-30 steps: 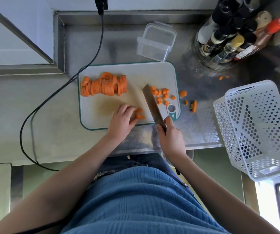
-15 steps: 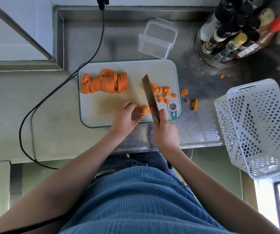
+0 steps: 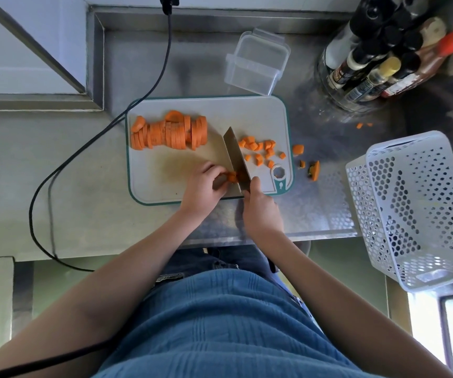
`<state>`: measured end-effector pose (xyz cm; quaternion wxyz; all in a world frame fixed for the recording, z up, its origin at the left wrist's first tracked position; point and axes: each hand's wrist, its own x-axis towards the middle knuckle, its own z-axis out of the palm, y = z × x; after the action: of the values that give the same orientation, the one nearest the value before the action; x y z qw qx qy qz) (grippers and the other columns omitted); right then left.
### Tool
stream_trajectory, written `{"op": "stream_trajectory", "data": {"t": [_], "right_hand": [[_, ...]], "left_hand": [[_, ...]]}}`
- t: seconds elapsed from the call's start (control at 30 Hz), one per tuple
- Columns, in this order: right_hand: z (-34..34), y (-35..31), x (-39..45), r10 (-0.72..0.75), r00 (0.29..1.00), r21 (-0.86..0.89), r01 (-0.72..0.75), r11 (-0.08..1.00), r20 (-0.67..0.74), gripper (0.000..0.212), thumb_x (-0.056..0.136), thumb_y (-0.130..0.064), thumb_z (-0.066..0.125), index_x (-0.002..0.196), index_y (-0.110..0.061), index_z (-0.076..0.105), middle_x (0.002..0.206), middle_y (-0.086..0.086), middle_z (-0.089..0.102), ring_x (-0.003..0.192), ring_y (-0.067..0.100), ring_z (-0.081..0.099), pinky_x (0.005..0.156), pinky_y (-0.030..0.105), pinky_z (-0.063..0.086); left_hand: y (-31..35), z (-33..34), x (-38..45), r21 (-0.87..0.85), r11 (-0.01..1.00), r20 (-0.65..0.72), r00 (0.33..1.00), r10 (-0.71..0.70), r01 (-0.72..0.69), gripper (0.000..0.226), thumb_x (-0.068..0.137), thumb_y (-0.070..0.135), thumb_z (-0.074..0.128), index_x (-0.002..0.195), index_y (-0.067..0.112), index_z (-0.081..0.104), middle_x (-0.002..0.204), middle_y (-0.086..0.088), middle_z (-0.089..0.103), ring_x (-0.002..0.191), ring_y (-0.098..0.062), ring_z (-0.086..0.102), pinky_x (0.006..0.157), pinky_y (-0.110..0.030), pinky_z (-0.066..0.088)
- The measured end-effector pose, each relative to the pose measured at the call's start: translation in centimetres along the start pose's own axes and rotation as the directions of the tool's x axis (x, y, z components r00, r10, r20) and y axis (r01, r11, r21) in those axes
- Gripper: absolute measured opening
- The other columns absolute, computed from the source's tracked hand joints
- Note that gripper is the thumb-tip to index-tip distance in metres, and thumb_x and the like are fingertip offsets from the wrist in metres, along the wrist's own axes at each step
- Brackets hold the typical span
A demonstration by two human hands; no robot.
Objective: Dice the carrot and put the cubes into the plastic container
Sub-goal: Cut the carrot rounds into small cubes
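Head view showed us at the steel counter (image 3: 89,203), both hands working on the cutting board (image 3: 165,175). Our right hand (image 3: 260,211) had its grip wrapped tight round the handle of the knife (image 3: 236,159), the blade running up and away from that grip across the board. Just left of the blade, our left hand (image 3: 203,186) had its grip curled shut on a few carrot slices (image 3: 230,176) — fingertips pinning them against the board, touching the blade's side. Farther up and left of the left grip lay the row of sliced carrot rounds (image 3: 169,132), leaning on one another. Up and right of the knife grip sat the carrot cubes (image 3: 259,151), loosely scattered; a few strays lay off the board on the counter. The plastic container (image 3: 256,62) stood open well beyond both grips, just past the board's far edge — no carrot showed in it. A white perforated basket (image 3: 416,211) sat far right of the knife grip.
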<state>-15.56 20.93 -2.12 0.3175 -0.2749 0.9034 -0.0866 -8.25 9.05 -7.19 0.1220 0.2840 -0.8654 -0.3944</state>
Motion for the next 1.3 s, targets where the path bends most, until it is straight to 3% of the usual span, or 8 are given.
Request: {"op": "stream_trajectory", "data": {"t": [0.17, 0.47, 0.63, 0.77, 0.9, 1.13, 1.23, 1.3], "right_hand": [[-0.5, 0.7, -1.0, -0.021, 0.999, 0.013, 0.021, 1.0, -0.048, 0.015, 0.103, -0.023, 0.028, 0.112, -0.011, 0.032, 0.074, 0.012, 0.049, 0.067, 0.033, 0.05, 0.058, 0.04, 0.042], [-0.2, -0.2, -0.8, -0.047, 0.996, 0.075, 0.053, 0.996, -0.079, 0.011, 0.103, -0.02, 0.03, 0.11, -0.012, 0.032, 0.076, 0.015, 0.055, 0.07, 0.037, 0.056, 0.058, 0.042, 0.046], [0.1, -0.5, -0.4, -0.059, 0.995, 0.06, 0.063, 0.996, -0.075, 0.005, 0.102, -0.016, 0.03, 0.107, -0.015, 0.029, 0.077, 0.016, 0.059, 0.069, 0.036, 0.057, 0.059, 0.044, 0.05], [0.4, -0.5, 0.0, -0.05, 0.998, -0.013, 0.049, 0.999, -0.034, 0.012, 0.099, -0.009, 0.031, 0.11, -0.013, 0.03, 0.076, 0.014, 0.054, 0.071, 0.035, 0.055, 0.058, 0.039, 0.041], [0.4, -1.1, 0.1, -0.031, 0.999, -0.032, 0.031, 0.999, -0.016, 0.019, 0.095, -0.002, 0.032, 0.11, -0.015, 0.029, 0.083, 0.017, 0.059, 0.075, 0.036, 0.058, 0.061, 0.042, 0.047], [-1.8, -0.2, 0.7, -0.073, 0.997, 0.057, 0.073, 0.996, -0.005, 0.012, 0.102, -0.019, 0.034, 0.112, -0.012, 0.033, 0.082, 0.016, 0.059, 0.075, 0.037, 0.059, 0.062, 0.041, 0.048], [-3.2, 0.7, 0.2, -0.071, 0.991, 0.166, 0.088, 0.982, -0.11, 0.016, 0.102, -0.023, 0.034, 0.113, -0.011, 0.035, 0.08, 0.017, 0.061, 0.071, 0.038, 0.058, 0.059, 0.044, 0.049], [-3.8, 1.5, 0.0, -0.043, 0.985, 0.268, 0.087, 0.959, -0.165, 0.014, 0.102, -0.025, 0.035, 0.107, -0.011, 0.036, 0.074, 0.014, 0.059, 0.064, 0.035, 0.055, 0.05, 0.037, 0.043]], "left_hand": [[0.0, 0.1, -0.1, 0.019, 1.0, -0.002, 1.0, -0.014, 0.014, 0.018, 0.078, 0.013, 0.073, 0.093, 0.005, 0.066, 0.091, -0.008, 0.059, 0.083, -0.024, 0.058, 0.073, -0.039, 0.051], [0.4, 0.1, -0.4, -0.019, 0.998, -0.057, 0.997, -0.055, 0.054, 0.018, 0.077, 0.011, 0.075, 0.09, 0.005, 0.065, 0.087, -0.006, 0.063, 0.079, -0.013, 0.056, 0.072, -0.011, 0.037], [-0.2, 0.0, -0.7, -0.008, 0.998, -0.062, 0.996, -0.06, 0.06, 0.01, 0.078, 0.006, 0.072, 0.086, 0.003, 0.066, 0.082, -0.008, 0.064, 0.075, -0.017, 0.06, 0.07, -0.016, 0.044], [-0.2, 0.2, -0.5, 0.0, 0.997, -0.031, 0.997, -0.074, 0.074, 0.008, 0.08, 0.011, 0.071, 0.085, 0.005, 0.068, 0.083, -0.007, 0.065, 0.077, -0.02, 0.059, 0.068, -0.025, 0.045], [-0.2, 0.4, -0.3, 0.008, 0.996, -0.027, 0.996, -0.085, 0.085, 0.011, 0.08, 0.014, 0.072, 0.084, 0.005, 0.068, 0.083, -0.007, 0.064, 0.079, -0.02, 0.058, 0.066, -0.027, 0.045], [0.6, 1.3, 1.0, 0.164, 0.984, -0.065, 0.996, -0.066, 0.075, 0.013, 0.082, 0.022, 0.07, 0.082, 0.01, 0.067, 0.082, -0.005, 0.065, 0.081, -0.024, 0.057, 0.067, -0.029, 0.039], [1.3, 1.8, 2.2, 0.123, 0.989, -0.074, 0.995, -0.074, 0.083, 0.007, 0.085, 0.015, 0.065, 0.087, 0.008, 0.068, 0.086, -0.008, 0.065, 0.086, -0.027, 0.057, 0.072, -0.03, 0.038], [1.9, 2.0, 3.0, 0.061, 0.996, -0.039, 0.997, -0.066, 0.068, 0.009, 0.088, 0.011, 0.061, 0.09, 0.008, 0.069, 0.088, -0.009, 0.065, 0.088, -0.027, 0.057, 0.071, -0.028, 0.038]]}}
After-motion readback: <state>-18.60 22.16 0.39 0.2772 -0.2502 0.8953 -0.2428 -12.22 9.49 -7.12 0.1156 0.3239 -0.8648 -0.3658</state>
